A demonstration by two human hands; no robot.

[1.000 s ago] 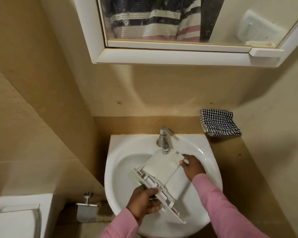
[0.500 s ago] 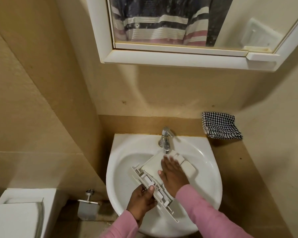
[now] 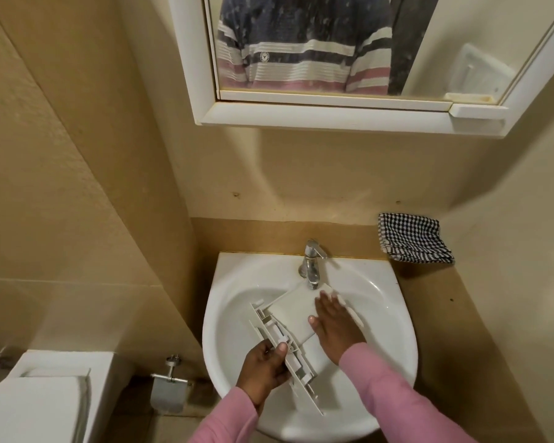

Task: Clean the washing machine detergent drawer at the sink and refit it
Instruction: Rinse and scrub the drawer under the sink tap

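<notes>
The white detergent drawer (image 3: 293, 310) lies tilted in the white sink basin (image 3: 237, 302), its far end under the chrome tap (image 3: 311, 265). My left hand (image 3: 266, 367) grips the drawer's front panel edge at the near left, thumb on top. My right hand (image 3: 335, 324) lies flat on the drawer's smooth underside, fingers straight and pointing toward the tap. I cannot tell whether water is running.
A black-and-white checked cloth (image 3: 413, 238) sits on the tan ledge right of the sink. A mirror cabinet (image 3: 349, 119) hangs above. A toilet cistern (image 3: 45, 388) and a paper holder (image 3: 170, 388) stand at the lower left, walls close on both sides.
My right hand moved from the drawer's right edge onto its flat surface and has slid toward the tap. My left hand keeps its grip on the front panel.
</notes>
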